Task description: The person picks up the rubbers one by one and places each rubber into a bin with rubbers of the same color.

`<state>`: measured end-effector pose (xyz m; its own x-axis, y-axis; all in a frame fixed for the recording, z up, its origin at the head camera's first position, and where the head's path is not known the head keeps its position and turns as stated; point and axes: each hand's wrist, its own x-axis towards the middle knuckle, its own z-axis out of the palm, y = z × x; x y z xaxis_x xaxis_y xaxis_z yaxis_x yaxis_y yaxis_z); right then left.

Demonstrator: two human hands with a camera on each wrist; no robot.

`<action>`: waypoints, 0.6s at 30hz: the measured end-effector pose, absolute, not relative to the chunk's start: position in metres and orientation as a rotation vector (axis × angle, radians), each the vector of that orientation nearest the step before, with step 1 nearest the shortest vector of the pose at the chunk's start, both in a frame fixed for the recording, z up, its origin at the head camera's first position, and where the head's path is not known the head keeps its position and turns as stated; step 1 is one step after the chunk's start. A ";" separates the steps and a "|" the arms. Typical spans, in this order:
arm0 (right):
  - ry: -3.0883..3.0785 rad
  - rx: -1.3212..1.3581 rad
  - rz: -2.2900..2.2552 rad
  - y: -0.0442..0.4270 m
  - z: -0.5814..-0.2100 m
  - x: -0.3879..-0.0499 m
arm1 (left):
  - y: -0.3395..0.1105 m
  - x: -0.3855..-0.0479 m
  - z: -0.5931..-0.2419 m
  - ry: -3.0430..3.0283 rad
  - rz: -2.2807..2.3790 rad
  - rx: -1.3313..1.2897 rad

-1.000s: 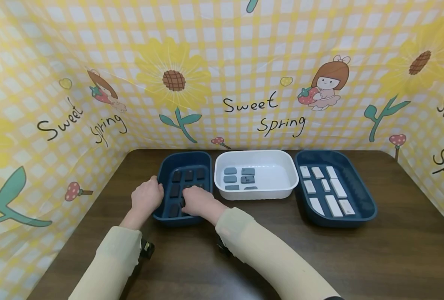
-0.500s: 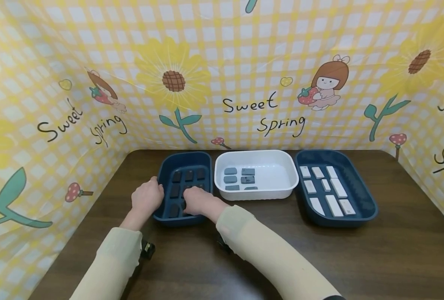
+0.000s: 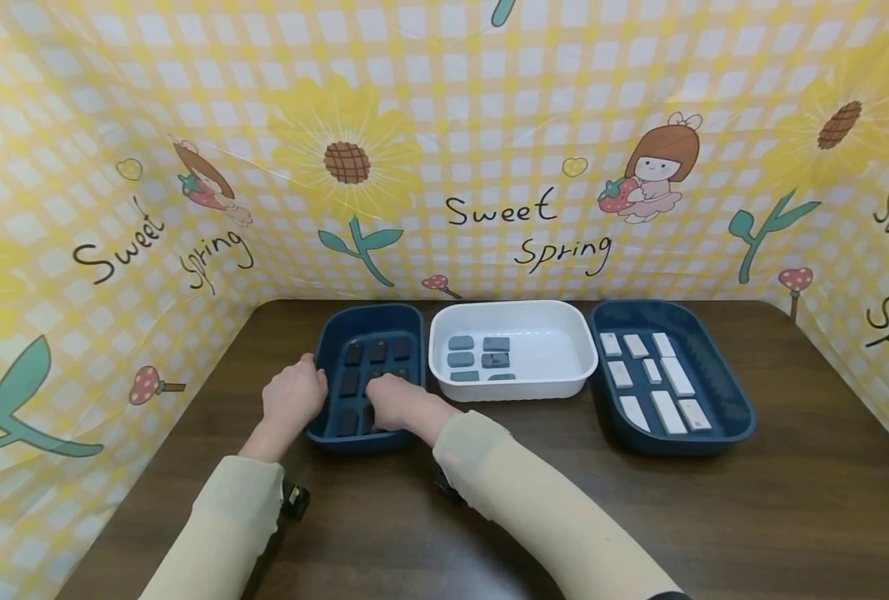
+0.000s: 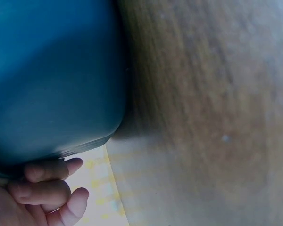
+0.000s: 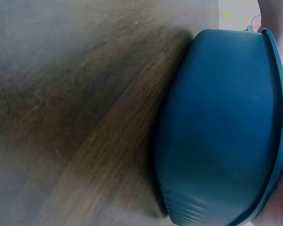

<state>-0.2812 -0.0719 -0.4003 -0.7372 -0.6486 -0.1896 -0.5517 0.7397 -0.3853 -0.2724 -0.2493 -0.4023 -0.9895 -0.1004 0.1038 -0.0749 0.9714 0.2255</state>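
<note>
At the left stands a dark blue plastic tray (image 3: pixel 372 317) with small black blocks (image 3: pixel 353 353) laid out in rows. My left hand (image 3: pixel 294 393) grips its left rim; in the left wrist view curled fingers (image 4: pixel 47 186) show at the edge. Over the tray's near right part, my right hand (image 3: pixel 401 402) reaches down with bent fingers at a black block (image 3: pixel 369 419) in the nearest row. The fingertips are hidden behind the hand. In the right wrist view the tray's outer wall (image 5: pixel 217 127) covers most of that hand.
A white tray (image 3: pixel 556 385) with several grey-blue blocks (image 3: pixel 496 360) stands in the middle. To its right is another dark blue tray (image 3: pixel 714 375) holding white blocks (image 3: pixel 676 377). A yellow checked cloth (image 3: pixel 444 125) hangs behind the brown table (image 3: pixel 549 475).
The black block under my right hand has shifted slightly toward the tray's near edge and shows more. Both hands stay almost in place.
</note>
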 end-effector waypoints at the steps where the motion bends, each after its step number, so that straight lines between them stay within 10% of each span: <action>1: 2.630 -0.934 -0.444 -0.072 -0.400 -0.281 | -0.249 -0.272 -0.402 -3.006 -0.337 0.134; 18: 2.684 -1.025 -0.708 -0.064 -0.397 -0.281 | -0.248 -0.274 -0.402 -3.010 -0.351 0.140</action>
